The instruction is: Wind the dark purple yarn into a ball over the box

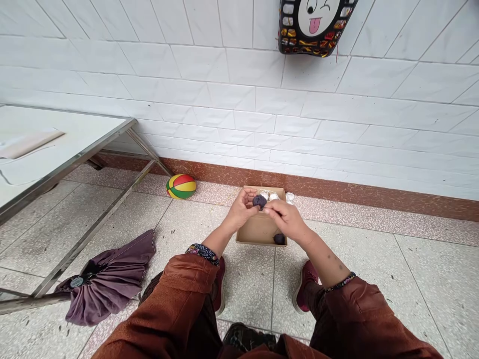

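Observation:
My left hand [244,208] is closed around a dark purple ball [259,201] that looks like wound yarn. Close to its right side, my right hand [286,218] has its fingers pinched together; whatever is between them is too small to make out. Both hands are over a shallow cardboard box [258,233] on the floor. White balls [273,196], also yarn-like, sit at the box's far end, partly hidden by my hands. A second dark ball [279,239] lies in the near right corner.
Beyond the box's far right corner lies another white ball [290,197], near the tiled wall [239,119]. A striped ball [181,186] rests by the skirting. At left are a metal-framed table [71,132] and a folded purple umbrella [112,279]. A black basket [318,25] hangs above.

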`<state>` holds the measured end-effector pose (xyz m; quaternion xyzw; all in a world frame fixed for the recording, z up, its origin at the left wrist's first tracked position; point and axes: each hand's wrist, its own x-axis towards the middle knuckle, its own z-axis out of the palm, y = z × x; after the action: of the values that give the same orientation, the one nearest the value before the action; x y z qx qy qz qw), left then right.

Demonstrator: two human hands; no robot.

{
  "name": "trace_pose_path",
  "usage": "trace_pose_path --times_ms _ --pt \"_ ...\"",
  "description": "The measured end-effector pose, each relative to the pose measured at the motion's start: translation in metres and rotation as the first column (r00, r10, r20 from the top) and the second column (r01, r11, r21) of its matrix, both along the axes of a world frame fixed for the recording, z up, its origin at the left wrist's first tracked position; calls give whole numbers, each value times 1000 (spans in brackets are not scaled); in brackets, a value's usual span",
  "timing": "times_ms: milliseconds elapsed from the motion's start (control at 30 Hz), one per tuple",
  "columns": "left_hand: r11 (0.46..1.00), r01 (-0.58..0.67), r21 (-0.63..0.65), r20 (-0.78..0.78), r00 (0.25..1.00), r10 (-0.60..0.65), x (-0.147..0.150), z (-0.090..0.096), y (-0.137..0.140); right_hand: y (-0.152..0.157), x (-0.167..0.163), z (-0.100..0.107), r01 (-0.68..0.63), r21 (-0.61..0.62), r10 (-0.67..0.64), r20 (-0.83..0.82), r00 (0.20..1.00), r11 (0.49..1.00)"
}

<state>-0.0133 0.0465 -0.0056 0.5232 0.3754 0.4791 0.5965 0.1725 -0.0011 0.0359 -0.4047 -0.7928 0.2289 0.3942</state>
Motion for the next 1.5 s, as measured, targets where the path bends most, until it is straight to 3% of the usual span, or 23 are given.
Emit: trace_pose_path --times_ms 100,200,300,400,500,600,733,800,900,1000,1133,1233,1367,1500 --pt "984 179 11 -24 984 -179 4 2 -8 11 13 -6 160 -21 -161 -95 982 987" --pt "947 321 27 70 944 -322 8 5 -15 21 20 -20 280 -89 -287 -74 955 956" --pt "951 307 20 209 929 -305 10 8 -16 24 17 -36 328 -157 -326 38 945 932" --pt "983 183 -21 284 944 -170 9 8 -11 21 6 -48 338 -202 -307 169 937 919" --pt "997 50 -58 285 958 -31 5 4 -4 13 -9 -53 261 -210 -204 257 944 942" --pt "995 -56 -83 224 972 73 2 -1 3 3 -21 -51 96 -198 -30 315 949 976" --pt "989 -134 -58 122 983 141 -1 -6 7 -9 -26 -34 -156 -158 199 304 932 975" --pt "991 -127 -41 86 988 130 -1 -6 7 -11 -23 -21 -207 -125 231 226 946 970" --pt "999 -49 -10 18 999 50 0 -5 4 -6 -11 -1 -136 -75 141 67 988 988" --pt "997 76 -7 -66 995 -76 4 -5 -4 4 6 7 51 -60 -55 -64 996 997" --pt "958 285 -15 -30 958 -285 11 -2 -14 19 25 -8 305 -116 -319 -124 940 945" --pt "926 378 1 115 920 -376 12 4 -18 26 27 -28 367 -167 -380 -59 923 915" --pt "965 263 -19 279 928 -247 11 11 -13 23 12 -47 308 -178 -293 106 950 935" --pt "997 43 -71 281 959 -22 5 7 -4 10 -8 -48 183 -137 -143 256 956 973"
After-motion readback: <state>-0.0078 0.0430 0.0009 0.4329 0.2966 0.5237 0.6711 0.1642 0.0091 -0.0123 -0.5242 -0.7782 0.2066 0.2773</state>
